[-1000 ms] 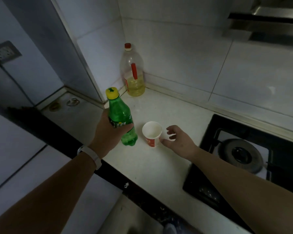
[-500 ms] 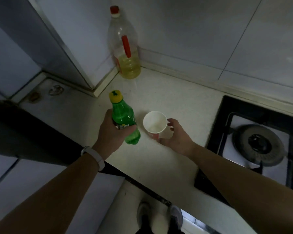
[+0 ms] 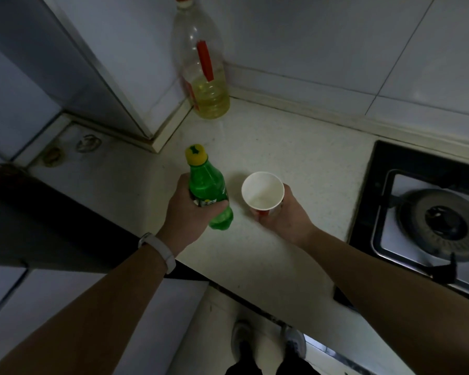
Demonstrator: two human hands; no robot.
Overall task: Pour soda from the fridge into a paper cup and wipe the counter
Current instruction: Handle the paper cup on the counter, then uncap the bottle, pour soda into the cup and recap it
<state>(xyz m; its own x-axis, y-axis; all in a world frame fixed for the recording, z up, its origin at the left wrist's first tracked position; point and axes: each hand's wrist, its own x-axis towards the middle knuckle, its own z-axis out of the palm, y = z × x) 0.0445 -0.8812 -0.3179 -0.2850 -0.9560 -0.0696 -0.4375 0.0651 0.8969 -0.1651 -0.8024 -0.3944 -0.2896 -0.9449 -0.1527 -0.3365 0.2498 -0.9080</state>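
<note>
While my left hand (image 3: 186,212) wraps the capped soda bottle (image 3: 207,193) at its label, my right hand (image 3: 284,215) curls round the paper cup (image 3: 263,192) over the counter (image 3: 295,147) — thin, light, likely crushable, so I'd grip low, gently.

Soda bottle (image 3: 207,188) in left hand (image 3: 187,215): green translucent plastic, glossy; yellow plastic cap (image 3: 196,154). Paper cup (image 3: 263,191) in right hand (image 3: 287,212): matt white paper inside, red print outside. Surface (image 3: 255,261) under hands: pale speckled stone look, smooth, low sheen. Oil bottle (image 3: 201,63) beyond hands: clear glossy plastic. Wall tiles (image 3: 322,44): glazed, smooth. Stove (image 3: 428,223) right of right hand: glossy black top, dull metal burner. Wristband (image 3: 157,251): matt white.
</note>
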